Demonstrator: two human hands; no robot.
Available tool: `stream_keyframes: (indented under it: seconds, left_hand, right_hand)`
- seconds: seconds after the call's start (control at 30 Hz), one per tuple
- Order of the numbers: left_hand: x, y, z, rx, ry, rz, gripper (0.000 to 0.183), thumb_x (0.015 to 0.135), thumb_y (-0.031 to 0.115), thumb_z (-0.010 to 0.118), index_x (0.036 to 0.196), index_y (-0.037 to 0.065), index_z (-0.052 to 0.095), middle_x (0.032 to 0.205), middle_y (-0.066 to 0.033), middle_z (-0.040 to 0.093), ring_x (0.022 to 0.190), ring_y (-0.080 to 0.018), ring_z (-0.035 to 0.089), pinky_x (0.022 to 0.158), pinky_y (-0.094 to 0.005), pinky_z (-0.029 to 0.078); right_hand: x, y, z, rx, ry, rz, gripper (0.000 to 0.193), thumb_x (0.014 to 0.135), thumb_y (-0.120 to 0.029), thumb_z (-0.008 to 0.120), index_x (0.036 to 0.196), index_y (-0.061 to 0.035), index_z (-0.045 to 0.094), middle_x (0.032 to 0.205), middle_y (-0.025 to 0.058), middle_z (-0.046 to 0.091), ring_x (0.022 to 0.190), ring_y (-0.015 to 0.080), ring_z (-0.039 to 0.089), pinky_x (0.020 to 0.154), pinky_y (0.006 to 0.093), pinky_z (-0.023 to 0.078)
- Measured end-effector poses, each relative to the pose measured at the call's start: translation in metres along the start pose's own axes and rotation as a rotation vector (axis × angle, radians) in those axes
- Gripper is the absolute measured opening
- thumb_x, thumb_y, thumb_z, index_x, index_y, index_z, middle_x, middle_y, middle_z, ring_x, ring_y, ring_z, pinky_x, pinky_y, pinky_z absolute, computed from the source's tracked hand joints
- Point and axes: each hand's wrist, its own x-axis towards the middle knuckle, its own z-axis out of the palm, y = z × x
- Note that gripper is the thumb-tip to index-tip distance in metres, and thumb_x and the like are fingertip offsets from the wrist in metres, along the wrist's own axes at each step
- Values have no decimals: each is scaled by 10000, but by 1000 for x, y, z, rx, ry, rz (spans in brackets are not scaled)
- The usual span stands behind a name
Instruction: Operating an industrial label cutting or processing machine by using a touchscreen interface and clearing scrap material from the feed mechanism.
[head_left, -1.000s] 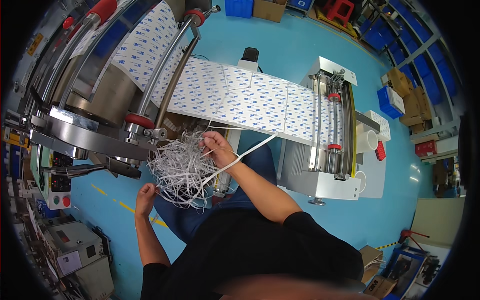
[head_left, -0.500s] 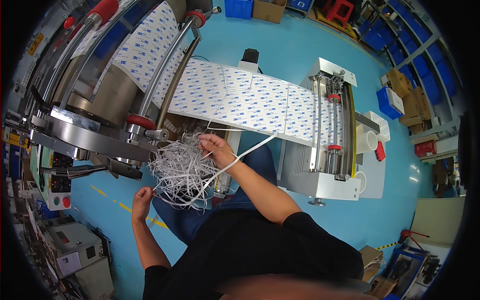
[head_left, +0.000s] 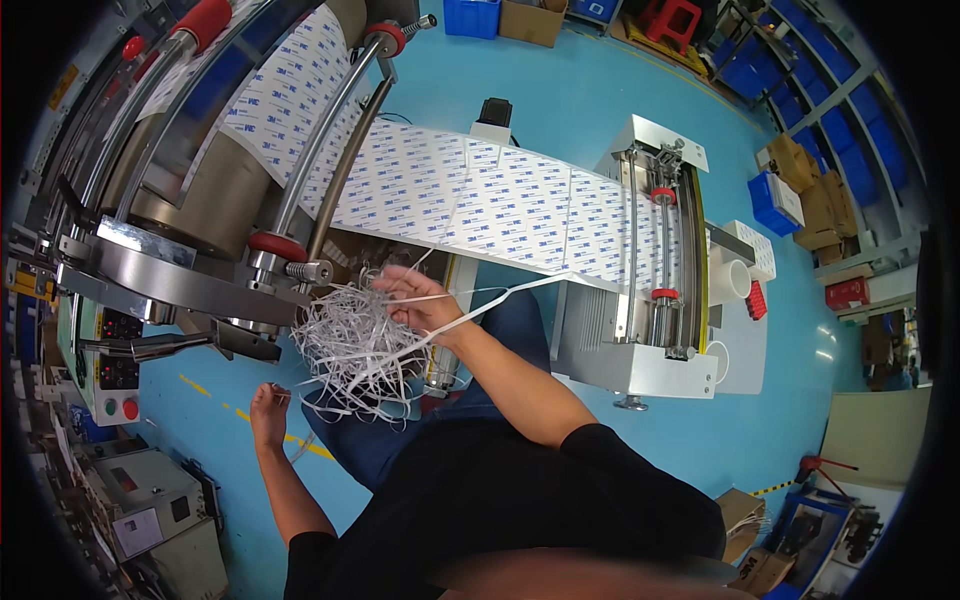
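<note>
A large loose tangle of thin white strips hangs over my lap, below the left end of the printed white sheet. At the tangle's right side, my right hand has its fingers loosely curled among the strips, and one strand passes across it. A wider white strip runs over my right wrist toward the sheet's near edge. My left hand is closed in a pinch on a thin strip end, to the left of and below the tangle. The strands between my right fingertips are partly hidden.
The roller machine with metal bars and red collars stands close on the left. On the right is a grey feeding unit with rollers. A control panel sits at the lower left. Blue bins and cardboard boxes line the far right.
My left hand has moved slightly left and down, away from the tangle. My right hand has shifted a little left, its fingers less tightly pinched. The strips by my right wrist have shifted.
</note>
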Motion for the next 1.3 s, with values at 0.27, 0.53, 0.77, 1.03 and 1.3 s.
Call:
stream_keyframes:
  seconds: [0.27, 0.53, 0.77, 1.03, 1.3]
  left_hand:
    - [39, -18, -20, -191, 329, -72, 182, 910, 293, 551, 875, 121, 596, 819, 29, 573, 744, -122, 524, 761, -299, 411]
    - [24, -16, 166, 1064, 268, 705, 205, 897, 185, 522, 972, 11, 599, 908, -121, 591, 900, -241, 554, 831, -345, 422]
    - [44, -12, 296, 1189, -327, 570, 256, 880, 218, 509, 986, 8, 608, 897, -135, 623, 849, -313, 586, 770, -361, 453]
    - [52, -30, 286, 614, -294, 180, 315, 925, 291, 493, 942, 2, 618, 727, -57, 621, 664, -98, 569, 614, -261, 449]
    - [55, -13, 263, 560, -143, 62, 322, 915, 327, 524, 873, 26, 630, 681, 7, 565, 573, -57, 475, 523, -221, 402]
  right_hand:
    - [-3, 26, -12, -43, 41, 58, 233, 911, -142, 546, 1112, -23, 557, 969, 80, 625, 794, 131, 591, 706, 250, 489]
    - [-4, 23, -16, -200, 164, 51, 262, 929, -171, 516, 1159, -53, 557, 982, 19, 615, 791, 83, 569, 717, 219, 475]
    - [-19, 32, -9, -252, 171, 44, 224, 873, -104, 575, 1088, -41, 579, 997, 34, 613, 878, 100, 582, 751, 238, 468]
    - [-36, 16, -23, -126, 334, 108, 237, 876, -82, 530, 1101, -25, 578, 930, 47, 626, 702, 112, 548, 643, 215, 454]
    - [-46, 35, -58, -109, 589, 70, 199, 910, -157, 511, 1062, -35, 548, 825, 45, 594, 612, 128, 519, 538, 246, 437]
